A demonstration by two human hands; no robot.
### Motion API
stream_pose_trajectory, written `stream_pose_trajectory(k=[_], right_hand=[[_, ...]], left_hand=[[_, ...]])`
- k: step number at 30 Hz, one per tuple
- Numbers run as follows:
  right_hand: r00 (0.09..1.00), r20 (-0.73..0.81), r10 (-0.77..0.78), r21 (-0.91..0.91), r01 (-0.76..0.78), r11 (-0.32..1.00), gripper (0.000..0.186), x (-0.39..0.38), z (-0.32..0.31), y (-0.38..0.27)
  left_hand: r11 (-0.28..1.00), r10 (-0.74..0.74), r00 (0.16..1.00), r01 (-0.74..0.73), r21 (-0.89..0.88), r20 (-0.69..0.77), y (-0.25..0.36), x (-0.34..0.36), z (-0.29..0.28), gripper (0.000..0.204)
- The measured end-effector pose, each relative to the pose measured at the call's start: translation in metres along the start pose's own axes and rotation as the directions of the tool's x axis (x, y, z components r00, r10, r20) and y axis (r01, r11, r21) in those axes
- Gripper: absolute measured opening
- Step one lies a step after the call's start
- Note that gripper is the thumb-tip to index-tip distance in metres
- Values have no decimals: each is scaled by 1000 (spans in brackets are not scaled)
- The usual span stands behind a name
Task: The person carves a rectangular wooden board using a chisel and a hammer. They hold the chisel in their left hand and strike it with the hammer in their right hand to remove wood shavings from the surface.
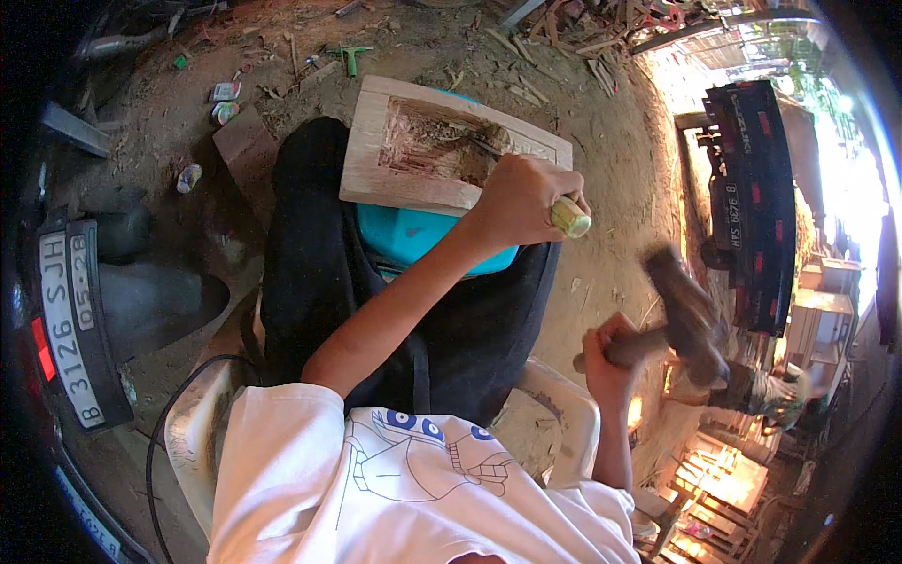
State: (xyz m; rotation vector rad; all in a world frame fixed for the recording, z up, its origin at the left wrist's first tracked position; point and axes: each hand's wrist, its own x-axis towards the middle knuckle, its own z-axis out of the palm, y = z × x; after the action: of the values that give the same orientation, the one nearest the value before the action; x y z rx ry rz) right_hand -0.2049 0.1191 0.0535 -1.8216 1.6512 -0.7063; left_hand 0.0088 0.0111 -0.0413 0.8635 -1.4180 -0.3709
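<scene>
A pale wooden block (371, 141) with a rough carved recess (413, 132) rests on a turquoise plastic object (413, 235) over my lap, which is in black trousers (310, 244). My left hand (526, 197) grips a chisel by its yellowish handle (570, 216), the blade angled into the recess and partly hidden by shadow. My right hand (611, 357) grips a hammer (683, 310) by its handle, off to the right of the block and lower; the hammer head is raised and blurred.
I sit on a white plastic chair (193, 442). A vehicle's rear with a plate (66, 320) is at the left. A dark panel (747, 207) and wooden furniture (817, 329) stand at the right. Wood scraps (526, 94), small containers (225, 91) and a green plastic piece (349, 61) lie on the dirt.
</scene>
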Motion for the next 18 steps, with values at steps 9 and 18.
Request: stream_pose_trajectory(k=[9,18], right_hand=[[988,63,-144,-52,148,988,24,8,11,11],[998,42,-40,-19,41,999,19,-2,2,27]], left_hand=[[999,26,999,-24,46,-43,-3,0,0,29],[999,37,999,-37,12,-21,0,1,0,23]])
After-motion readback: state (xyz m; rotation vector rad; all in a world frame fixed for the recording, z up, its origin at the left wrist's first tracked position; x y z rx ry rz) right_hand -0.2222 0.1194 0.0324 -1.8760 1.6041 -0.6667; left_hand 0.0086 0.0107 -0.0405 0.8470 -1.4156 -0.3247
